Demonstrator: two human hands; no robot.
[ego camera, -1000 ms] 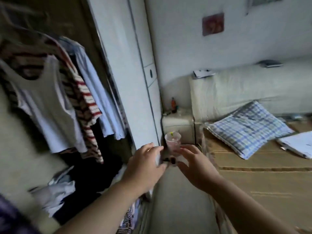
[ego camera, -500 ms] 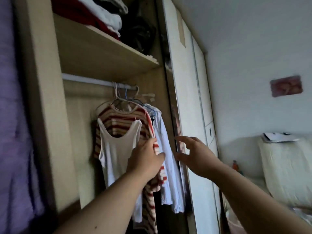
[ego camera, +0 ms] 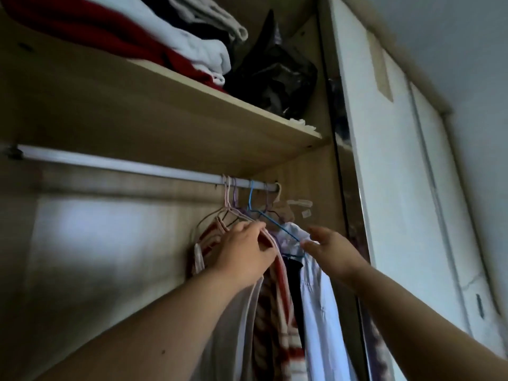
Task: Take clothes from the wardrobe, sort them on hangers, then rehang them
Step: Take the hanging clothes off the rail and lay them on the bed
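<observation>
Several wire hangers hook onto the white rail (ego camera: 115, 163) at its right end inside the wardrobe. On them hang a white vest (ego camera: 231, 325), a red-and-white striped top (ego camera: 275, 320) and a light blue shirt (ego camera: 319, 312). My left hand (ego camera: 244, 251) reaches up to the pink hanger (ego camera: 228, 199); its fingers touch the hanger's shoulder, and the hanger's arm runs between forefinger and thumb. My right hand (ego camera: 330, 251) is beside it with spread fingers, holding nothing, its fingertips at the blue hanger (ego camera: 272, 218) and the blue shirt's collar.
Above the rail is a wooden shelf (ego camera: 220, 111) with folded red and white clothes (ego camera: 176, 50) and a black plastic bag (ego camera: 275, 75). A white sliding door (ego camera: 398, 188) stands to the right. The left stretch of the rail is bare.
My view has swung from the bed and floor up into the wardrobe. Both hands have risen from the garments' fronts to the hangers near the rail.
</observation>
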